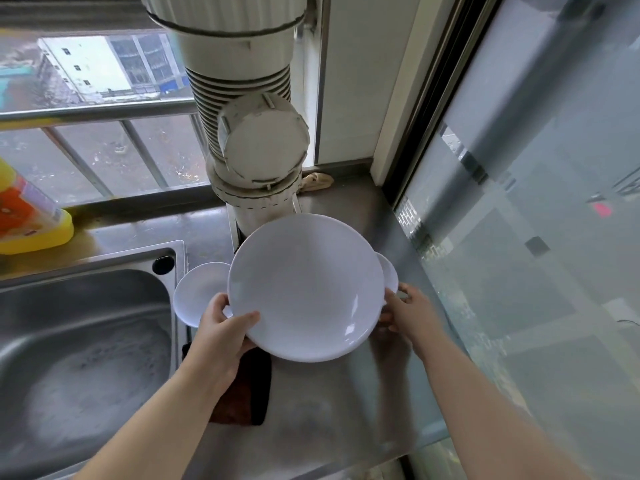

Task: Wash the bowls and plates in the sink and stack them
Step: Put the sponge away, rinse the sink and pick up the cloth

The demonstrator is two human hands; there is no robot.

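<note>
Both forearms reached up from the bottom edge, bare, converging on a large white plate [306,287] held above the steel counter [332,410] right of the sink [86,341]. Left hand [221,332] gripped the plate's near-left rim: thumb lay on the upper face, fingers curled under and out of sight. Right hand [407,311] held the right rim from the side; fingers wrapped beneath the edge, tips hidden by the plate. Plate tilted slightly, its near edge lower, face up toward the camera.

Small white dish [199,292] sat on the counter just left of the plate, partly covered by it and by the left hand. Another white rim [389,273] showed behind the plate's right side, mostly hidden; kind could not be told.

Dark brown cloth [247,393] lay on the counter under the left wrist. Sink held foamy water. Yellow detergent bottle [27,216] stood at far left by the window rail. White ribbed duct pipe [249,133] rose from the counter directly behind the plate.
</note>
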